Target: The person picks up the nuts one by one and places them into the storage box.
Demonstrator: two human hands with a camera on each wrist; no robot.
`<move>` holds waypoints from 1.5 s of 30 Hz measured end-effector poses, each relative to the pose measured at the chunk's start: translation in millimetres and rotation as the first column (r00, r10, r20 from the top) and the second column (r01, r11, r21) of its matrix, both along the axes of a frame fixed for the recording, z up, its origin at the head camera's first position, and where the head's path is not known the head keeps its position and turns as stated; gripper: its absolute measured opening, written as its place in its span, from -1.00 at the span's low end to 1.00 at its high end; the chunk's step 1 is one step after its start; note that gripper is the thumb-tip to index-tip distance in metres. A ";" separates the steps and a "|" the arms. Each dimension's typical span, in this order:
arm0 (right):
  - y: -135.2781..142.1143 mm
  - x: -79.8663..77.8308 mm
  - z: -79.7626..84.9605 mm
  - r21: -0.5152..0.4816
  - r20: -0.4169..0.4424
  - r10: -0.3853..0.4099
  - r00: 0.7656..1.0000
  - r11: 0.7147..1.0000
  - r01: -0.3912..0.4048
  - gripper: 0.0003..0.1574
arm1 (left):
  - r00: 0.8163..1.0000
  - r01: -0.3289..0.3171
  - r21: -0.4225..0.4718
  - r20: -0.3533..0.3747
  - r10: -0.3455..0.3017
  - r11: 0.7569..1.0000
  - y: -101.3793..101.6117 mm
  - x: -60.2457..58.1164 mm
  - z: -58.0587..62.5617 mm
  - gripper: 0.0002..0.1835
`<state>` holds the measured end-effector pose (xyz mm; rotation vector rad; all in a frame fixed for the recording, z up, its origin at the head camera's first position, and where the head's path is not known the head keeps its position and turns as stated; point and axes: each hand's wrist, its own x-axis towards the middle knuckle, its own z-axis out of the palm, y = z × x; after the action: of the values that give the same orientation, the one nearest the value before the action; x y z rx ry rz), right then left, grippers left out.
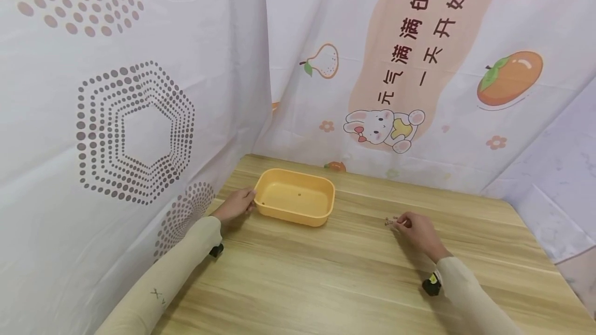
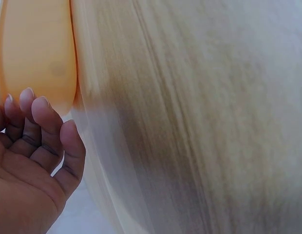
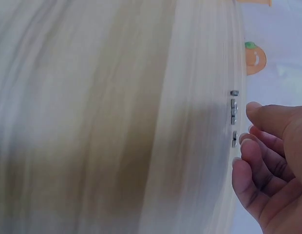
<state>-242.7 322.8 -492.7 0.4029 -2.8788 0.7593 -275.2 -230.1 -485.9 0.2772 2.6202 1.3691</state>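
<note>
A yellow-orange plastic basin (image 1: 293,218) stands toward the back left of the table. At its left end my left hand (image 1: 237,204) grips the rim; the left wrist view shows the fingertips (image 2: 46,105) right at the basin's wall (image 2: 36,53). On the right, my right hand (image 1: 419,230) reaches low over several small metal pieces (image 1: 389,222) that look like nuts. In the right wrist view these metal pieces (image 3: 233,112) stand in a row just beyond the thumb and curved fingers (image 3: 242,175), with a gap between thumb and forefinger.
Two tiny dark specks (image 1: 299,195) show on the basin floor. The wood-grain table (image 1: 298,268) runs back to a printed curtain (image 1: 316,118), and another white curtain (image 1: 209,92) hangs close along the left side. A dark wrist device (image 1: 431,286) sits under the right sleeve.
</note>
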 end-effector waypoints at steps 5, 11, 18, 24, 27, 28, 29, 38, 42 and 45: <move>7.6 0.1 -5.3 0.017 0.014 -0.010 1.000 1.000 0.010 -0.82 | 1.000 0.009 0.011 0.011 -0.009 1.000 -1.3 0.2 -1.9 -0.63; 11.2 2.6 -6.6 0.025 0.020 -0.024 1.000 0.999 0.023 -0.79 | 1.000 0.001 0.009 0.017 -0.001 1.000 -0.8 -0.5 -2.1 -0.63; 12.7 4.4 -8.6 0.016 0.052 -0.022 0.998 1.000 0.022 -0.77 | 1.000 -0.002 0.009 0.011 0.002 1.000 0.0 -0.1 0.3 -0.65; 10.8 3.3 -8.0 0.023 0.026 -0.014 1.000 1.000 0.013 -0.78 | 1.000 0.008 0.004 0.007 -0.008 1.000 -0.7 -0.3 0.3 -0.62; 9.9 0.4 -8.6 0.031 0.000 -0.005 1.000 0.999 0.005 -0.77 | 1.000 0.013 0.002 0.006 -0.013 1.000 -1.1 -0.3 0.3 -0.60; 9.4 -0.7 -9.0 0.033 -0.005 -0.001 1.000 0.999 0.002 -0.77 | 1.000 0.011 0.002 0.009 -0.011 1.000 -1.2 -0.4 0.2 -0.60; 8.9 -1.8 -9.4 0.035 -0.009 0.003 1.000 0.999 -0.003 -0.77 | 1.000 0.009 0.003 0.010 -0.009 1.000 -1.3 -0.5 0.0 -0.60; 5.0 -12.8 -11.8 0.032 -0.014 0.039 0.999 0.999 -0.038 -0.80 | 1.000 0.009 0.005 0.004 -0.009 1.000 -0.9 -0.6 0.8 -0.63; 2.9 -16.5 -12.8 0.034 -0.002 0.046 0.999 0.998 -0.046 -0.85 | 1.000 0.007 0.007 0.007 -0.007 1.000 -0.6 0.2 1.3 -0.63; 1.1 -18.7 -12.3 0.038 0.006 0.051 0.999 0.998 -0.051 -0.88 | 1.000 0.009 0.006 0.011 -0.009 1.000 -1.1 0.2 1.4 -0.63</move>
<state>-261.4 323.9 -505.0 0.4809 -2.9021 0.7153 -275.0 -231.2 -484.4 0.2805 2.6034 1.3722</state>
